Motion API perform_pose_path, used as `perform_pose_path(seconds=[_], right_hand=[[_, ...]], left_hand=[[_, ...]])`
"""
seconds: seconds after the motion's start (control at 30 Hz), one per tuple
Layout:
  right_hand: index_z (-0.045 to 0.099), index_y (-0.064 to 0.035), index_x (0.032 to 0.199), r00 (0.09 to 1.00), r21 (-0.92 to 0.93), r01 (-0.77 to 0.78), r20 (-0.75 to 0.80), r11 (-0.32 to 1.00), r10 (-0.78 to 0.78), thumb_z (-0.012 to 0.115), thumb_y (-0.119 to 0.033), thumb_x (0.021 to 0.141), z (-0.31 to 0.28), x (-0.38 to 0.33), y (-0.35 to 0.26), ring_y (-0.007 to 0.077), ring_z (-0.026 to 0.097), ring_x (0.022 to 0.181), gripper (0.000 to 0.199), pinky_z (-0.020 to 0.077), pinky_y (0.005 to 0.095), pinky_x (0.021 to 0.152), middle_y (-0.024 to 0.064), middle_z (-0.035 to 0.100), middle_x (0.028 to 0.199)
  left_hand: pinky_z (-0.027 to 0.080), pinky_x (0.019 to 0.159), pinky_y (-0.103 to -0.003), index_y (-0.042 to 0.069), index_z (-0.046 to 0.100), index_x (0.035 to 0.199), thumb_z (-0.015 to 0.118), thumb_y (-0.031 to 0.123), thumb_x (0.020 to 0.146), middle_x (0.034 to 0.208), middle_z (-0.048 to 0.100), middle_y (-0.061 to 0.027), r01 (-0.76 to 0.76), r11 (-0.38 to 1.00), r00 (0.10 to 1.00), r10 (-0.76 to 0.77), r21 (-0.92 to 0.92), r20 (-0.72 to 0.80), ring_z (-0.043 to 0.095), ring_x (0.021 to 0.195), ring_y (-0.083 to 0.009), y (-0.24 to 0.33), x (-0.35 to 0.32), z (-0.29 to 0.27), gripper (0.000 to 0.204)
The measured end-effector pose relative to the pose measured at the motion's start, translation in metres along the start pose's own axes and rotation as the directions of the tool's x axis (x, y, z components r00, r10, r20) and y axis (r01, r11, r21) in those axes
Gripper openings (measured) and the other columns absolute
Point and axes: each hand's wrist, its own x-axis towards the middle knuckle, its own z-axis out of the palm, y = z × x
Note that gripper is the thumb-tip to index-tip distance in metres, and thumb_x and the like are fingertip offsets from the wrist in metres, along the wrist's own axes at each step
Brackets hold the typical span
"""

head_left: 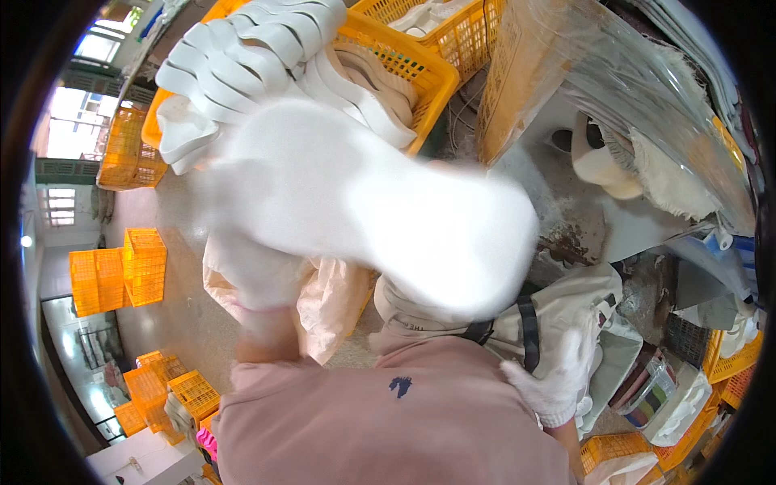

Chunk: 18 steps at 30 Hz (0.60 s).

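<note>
A large white foam shoe sole (436, 234), blurred by motion, is held up close in front of me and crosses the middle of the view. My left hand (255, 271), in a white glove, grips it at its left end; the fingers are smeared and partly behind it. Lower right, my right hand (554, 384), also gloved in white, holds nothing, its thumb and fingers apart beside my right thigh. Beyond the sole, a row of similar white soles (242, 61) stands packed in a yellow plastic crate (443, 89), with beige ones next to them.
A pale sack (327, 311) lies below the sole. To the right stands a plastic-wrapped carton (525, 73) near a grey work surface with scraps. Stacked orange crates (145, 267) are on the floor at left, and more crates (614, 449) sit at lower right.
</note>
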Motion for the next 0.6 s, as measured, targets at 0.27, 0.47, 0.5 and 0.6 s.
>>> perform_pose_path(seconds=[0.27, 0.47, 0.5, 0.6], right_hand=[[0.067, 0.0027, 0.136, 0.570, 0.631, -0.686, 0.156, 0.363, 0.807, 0.069, -0.017, 0.102, -0.065, -0.023, 0.027, 0.0325, 0.074, 0.100, 0.039, 0.0603, 0.0404, 0.087, 0.0205, 0.073, 0.129], [0.064, 0.0068, 0.136, 0.668, 0.581, -0.577, -0.068, 0.574, 0.741, 0.075, -0.019, 0.096, -0.041, -0.035, -0.001, 0.0425, 0.072, 0.104, 0.049, 0.0564, 0.0461, 0.094, 0.0224, 0.073, 0.121], [0.062, 0.0077, 0.137, 0.650, 0.475, -0.586, -0.209, 0.657, 0.731, 0.075, -0.018, 0.096, -0.036, -0.031, -0.006, 0.0432, 0.072, 0.103, 0.051, 0.0566, 0.0465, 0.093, 0.0232, 0.074, 0.117], [0.058, 0.0096, 0.140, 0.692, 0.141, -0.564, -0.456, 0.813, 0.559, 0.073, -0.015, 0.096, -0.042, -0.007, -0.003, 0.0427, 0.072, 0.102, 0.052, 0.0569, 0.0480, 0.090, 0.0258, 0.073, 0.111]], left_hand=[[0.056, 0.096, -0.037, 0.009, 0.061, 0.142, 0.070, 0.051, 0.105, 0.126, 0.068, -0.0070, 0.675, 0.679, 0.417, -0.673, 0.288, 0.611, 0.069, 0.102, -0.0205, -0.193, -0.097, 0.146, 0.057], [0.057, 0.101, -0.037, -0.001, 0.067, 0.135, 0.073, 0.014, 0.102, 0.124, 0.072, -0.0071, 0.965, 0.243, 0.228, -0.612, -0.095, 0.757, 0.070, 0.111, -0.0217, -0.238, -0.155, 0.288, 0.036], [0.057, 0.101, -0.037, 0.000, 0.067, 0.133, 0.073, 0.014, 0.102, 0.123, 0.073, -0.0071, 0.946, 0.304, 0.277, -0.573, -0.114, 0.771, 0.071, 0.110, -0.0216, -0.236, -0.158, 0.303, 0.034], [0.057, 0.101, -0.037, 0.001, 0.068, 0.131, 0.072, 0.013, 0.103, 0.119, 0.074, -0.0073, 0.875, 0.440, 0.437, -0.540, -0.202, 0.719, 0.071, 0.110, -0.0218, -0.230, -0.156, 0.333, 0.030]])
